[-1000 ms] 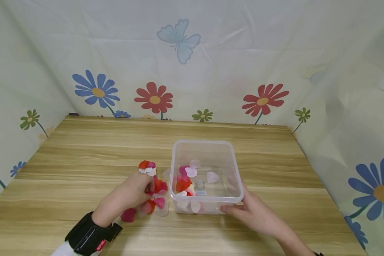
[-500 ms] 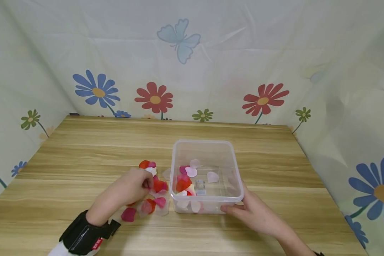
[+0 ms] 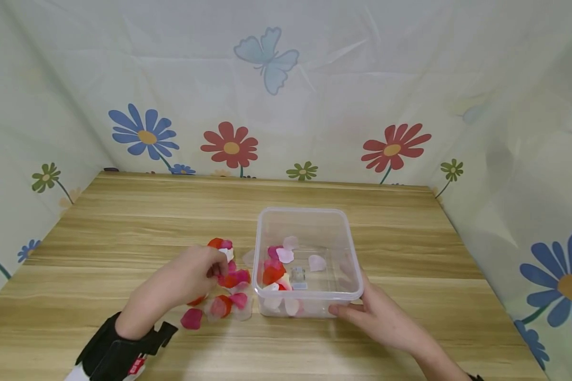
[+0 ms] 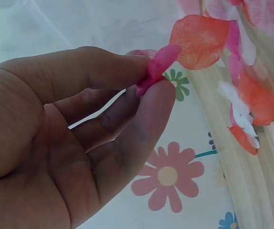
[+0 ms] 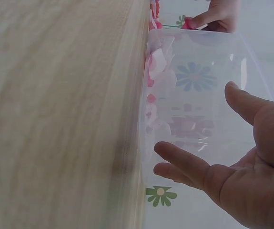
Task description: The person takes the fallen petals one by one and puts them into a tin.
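The left hand (image 3: 188, 278) pinches 1 pink petal (image 4: 159, 66) between its thumb and fingertips, a narrow grip. The right wrist view shows that petal raised above the worktop (image 3: 148, 222), beyond the box's far side from that camera.

The right hand (image 3: 378, 320) is spread wide at the near right corner of the clear plastic box (image 3: 307, 295), thumb against the near wall; in the head view the other fingers are mostly hidden behind the right side.

The box stands upright and lidless on the worktop, with pink, red and white petals (image 3: 273, 274) gathered mostly along its left side and 1 pale petal (image 3: 316, 263) nearer the middle.

Just left of the box, under and around the left hand, lies a loose pile of petals (image 3: 239, 300) in red, pink and white. 1 deep-pink petal (image 3: 191, 319) sits at its near left edge.

A black band (image 3: 112, 346) wraps the left wrist. Behind the worktop hangs a pale sheet (image 3: 333, 106) printed with flowers and 1 blue butterfly (image 3: 269, 61).
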Demonstrator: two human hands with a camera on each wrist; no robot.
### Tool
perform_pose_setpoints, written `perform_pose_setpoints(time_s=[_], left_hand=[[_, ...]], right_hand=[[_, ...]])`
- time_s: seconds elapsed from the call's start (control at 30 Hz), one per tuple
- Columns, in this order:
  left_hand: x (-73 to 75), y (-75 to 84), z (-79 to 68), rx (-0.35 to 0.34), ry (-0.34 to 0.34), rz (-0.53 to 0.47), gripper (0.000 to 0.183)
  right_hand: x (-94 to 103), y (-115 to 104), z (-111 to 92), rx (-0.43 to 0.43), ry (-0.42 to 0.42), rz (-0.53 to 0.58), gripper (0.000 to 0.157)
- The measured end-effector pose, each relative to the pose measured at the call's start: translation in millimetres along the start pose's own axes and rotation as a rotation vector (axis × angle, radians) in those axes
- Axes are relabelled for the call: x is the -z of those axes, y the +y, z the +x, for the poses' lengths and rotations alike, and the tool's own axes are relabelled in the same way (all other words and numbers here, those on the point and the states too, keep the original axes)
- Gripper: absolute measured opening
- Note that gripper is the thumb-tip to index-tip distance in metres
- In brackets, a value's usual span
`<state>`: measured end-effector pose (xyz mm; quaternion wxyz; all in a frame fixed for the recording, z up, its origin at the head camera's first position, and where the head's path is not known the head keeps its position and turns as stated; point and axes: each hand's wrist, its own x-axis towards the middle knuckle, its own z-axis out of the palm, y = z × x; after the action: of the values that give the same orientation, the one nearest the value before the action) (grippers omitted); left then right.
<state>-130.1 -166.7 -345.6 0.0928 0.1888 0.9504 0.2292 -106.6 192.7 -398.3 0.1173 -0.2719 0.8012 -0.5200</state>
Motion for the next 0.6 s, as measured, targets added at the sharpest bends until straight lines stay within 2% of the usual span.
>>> perform_pose_setpoints(time_s=[0.23,0.6], left_hand=[[7.3,2.5,-2.5,-0.046,0.032,-0.036,0.018],[10.8,-0.6,-4.6,-0.073,0.025,-0.026,0.022]], right_hand=[[0.5,0.8,-0.1,0.017,-0.007,0.009,0.082],[-0.1,-0.2,-0.3,0.006,-0.008,0.016,0.084]])
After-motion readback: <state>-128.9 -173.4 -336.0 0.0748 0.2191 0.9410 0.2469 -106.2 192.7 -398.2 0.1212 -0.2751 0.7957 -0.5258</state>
